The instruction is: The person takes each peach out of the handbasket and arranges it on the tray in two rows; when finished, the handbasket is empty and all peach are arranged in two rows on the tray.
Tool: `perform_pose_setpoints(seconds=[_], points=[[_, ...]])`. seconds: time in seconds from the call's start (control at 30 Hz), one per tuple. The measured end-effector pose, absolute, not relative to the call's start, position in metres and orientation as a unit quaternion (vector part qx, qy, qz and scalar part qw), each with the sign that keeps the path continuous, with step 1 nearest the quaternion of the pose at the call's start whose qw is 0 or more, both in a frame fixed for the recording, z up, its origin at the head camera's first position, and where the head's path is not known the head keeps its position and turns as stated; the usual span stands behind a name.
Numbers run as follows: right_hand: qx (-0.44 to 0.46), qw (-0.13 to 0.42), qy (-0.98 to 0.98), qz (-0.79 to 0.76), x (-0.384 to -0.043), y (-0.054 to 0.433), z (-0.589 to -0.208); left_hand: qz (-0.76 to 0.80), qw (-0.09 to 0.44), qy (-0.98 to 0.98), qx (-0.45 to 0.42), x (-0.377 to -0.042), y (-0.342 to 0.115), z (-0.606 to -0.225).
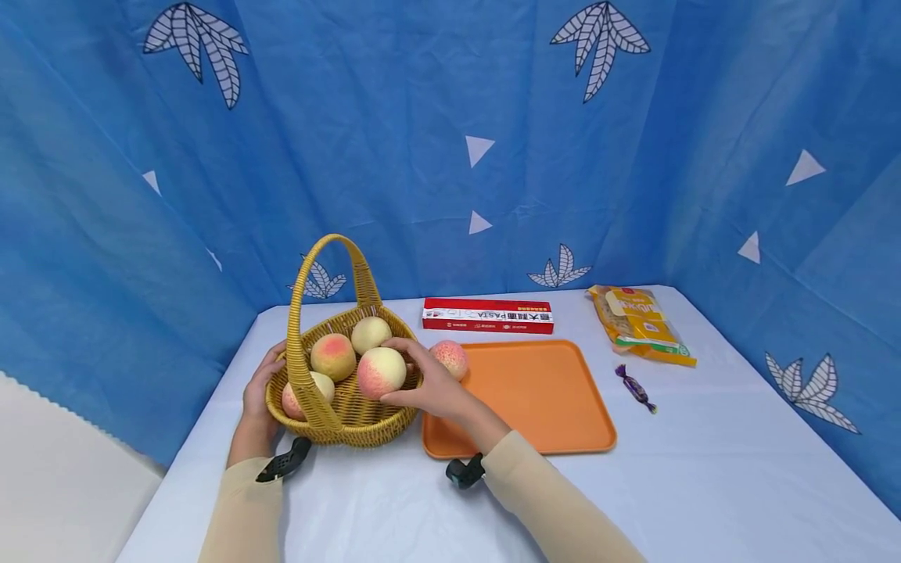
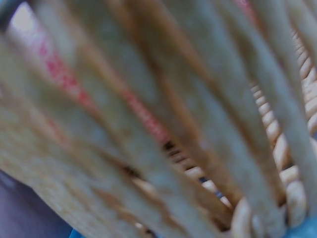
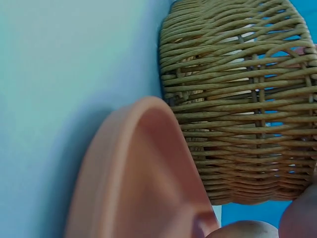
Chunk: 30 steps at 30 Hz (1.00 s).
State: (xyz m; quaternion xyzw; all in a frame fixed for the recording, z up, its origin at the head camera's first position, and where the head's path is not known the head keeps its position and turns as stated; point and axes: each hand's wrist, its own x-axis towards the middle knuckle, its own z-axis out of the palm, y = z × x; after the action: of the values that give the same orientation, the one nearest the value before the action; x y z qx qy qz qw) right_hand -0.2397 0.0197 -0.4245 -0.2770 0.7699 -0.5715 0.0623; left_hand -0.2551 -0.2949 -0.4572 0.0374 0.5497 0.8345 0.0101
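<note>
A yellow wicker basket (image 1: 394, 432) with a tall arched handle stands on the left of the table. My left hand (image 1: 257, 395) holds its left rim; the left wrist view is filled by the blurred weave. Between thumb and fingers, my right hand (image 1: 438, 385) grips a pale peach (image 1: 381, 370) with a pink side, over the basket's right part. Inside lie an orange-red peach (image 1: 333, 357), a cream peach (image 1: 371, 335) and a pink-and-cream peach (image 1: 320, 389) partly behind the handle. Another pink peach (image 1: 450, 358) sits at the orange tray's (image 1: 535, 399) upper left corner.
Behind the tray lies a red and white pasta box (image 1: 488, 316). Off to the right are a yellow food packet (image 1: 639, 320) and a purple wrapped candy (image 1: 636, 389). A blue curtain (image 1: 450, 156) encloses the back and sides of the white table (image 1: 704, 485).
</note>
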Motion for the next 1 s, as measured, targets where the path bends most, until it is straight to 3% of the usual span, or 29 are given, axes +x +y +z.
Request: perform_pose_setpoints(seconds=[1.0], points=[[-0.218,0.047,0.698,-0.681,-0.231,0.066,-0.414,0.825,0.003,0.563,0.051,-0.249,-0.291,-0.45]])
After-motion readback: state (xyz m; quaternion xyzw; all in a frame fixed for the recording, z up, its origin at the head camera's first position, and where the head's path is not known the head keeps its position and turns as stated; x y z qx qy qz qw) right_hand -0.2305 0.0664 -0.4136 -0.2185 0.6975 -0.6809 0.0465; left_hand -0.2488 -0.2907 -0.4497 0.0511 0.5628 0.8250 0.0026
